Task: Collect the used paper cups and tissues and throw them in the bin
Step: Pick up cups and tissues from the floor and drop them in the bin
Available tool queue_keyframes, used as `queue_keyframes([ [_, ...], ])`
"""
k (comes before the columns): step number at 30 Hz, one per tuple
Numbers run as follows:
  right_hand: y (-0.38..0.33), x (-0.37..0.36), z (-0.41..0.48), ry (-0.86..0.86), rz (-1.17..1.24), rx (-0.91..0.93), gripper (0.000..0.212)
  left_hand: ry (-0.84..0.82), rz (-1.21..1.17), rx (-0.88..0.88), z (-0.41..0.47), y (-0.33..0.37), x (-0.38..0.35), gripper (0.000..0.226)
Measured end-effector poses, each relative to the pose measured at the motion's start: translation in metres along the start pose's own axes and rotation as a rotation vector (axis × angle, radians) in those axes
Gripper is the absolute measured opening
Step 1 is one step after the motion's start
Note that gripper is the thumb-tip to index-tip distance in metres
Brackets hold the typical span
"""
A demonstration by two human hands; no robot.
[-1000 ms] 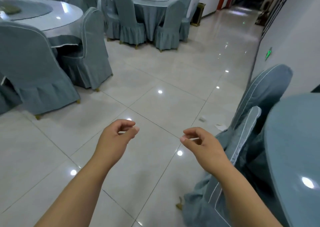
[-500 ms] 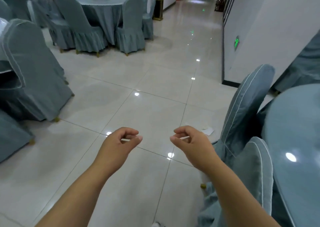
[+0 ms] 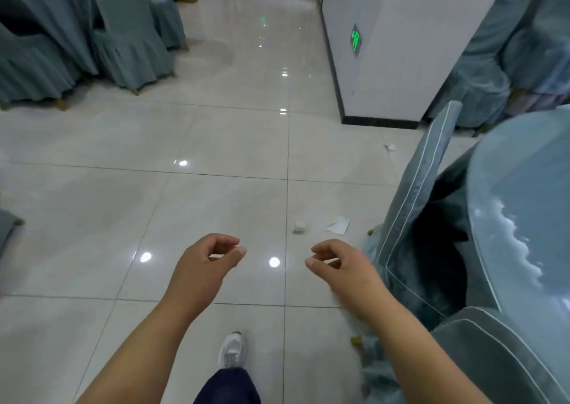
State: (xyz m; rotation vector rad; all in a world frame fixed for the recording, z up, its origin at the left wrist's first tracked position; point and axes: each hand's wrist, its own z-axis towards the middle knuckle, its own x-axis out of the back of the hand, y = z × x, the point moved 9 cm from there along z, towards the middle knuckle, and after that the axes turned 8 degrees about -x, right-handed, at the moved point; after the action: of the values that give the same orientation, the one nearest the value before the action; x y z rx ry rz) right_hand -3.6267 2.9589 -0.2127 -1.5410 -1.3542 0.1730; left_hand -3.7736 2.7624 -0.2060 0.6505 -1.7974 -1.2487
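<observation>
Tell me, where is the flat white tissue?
Head view: the flat tissue lies on the floor, right of centre, between the crumpled wad and the chair.

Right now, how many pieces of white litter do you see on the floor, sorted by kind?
Crumpled tissue wads: 2
Flat tissue sheet: 1
Total: 3

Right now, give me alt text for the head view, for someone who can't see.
The left hand and right hand hang loosely curled and empty above a glossy tiled floor. Just ahead lie a crumpled tissue and a flat paper scrap, beside a covered chair.
</observation>
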Motion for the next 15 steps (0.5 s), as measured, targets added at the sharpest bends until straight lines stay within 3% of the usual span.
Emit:
queue_keyframes([
  [9,-0.068,0.016,0.134,0.149,0.129,-0.119,0.022,-0.211,0.058,-0.06,0.207,0.041,-0.006,0.01],
  [15,-0.044,0.049,0.182,0.245,0.198,-0.272,0.023,-0.385,0.101,-0.082,0.293,0.062,-0.07,0.009],
])
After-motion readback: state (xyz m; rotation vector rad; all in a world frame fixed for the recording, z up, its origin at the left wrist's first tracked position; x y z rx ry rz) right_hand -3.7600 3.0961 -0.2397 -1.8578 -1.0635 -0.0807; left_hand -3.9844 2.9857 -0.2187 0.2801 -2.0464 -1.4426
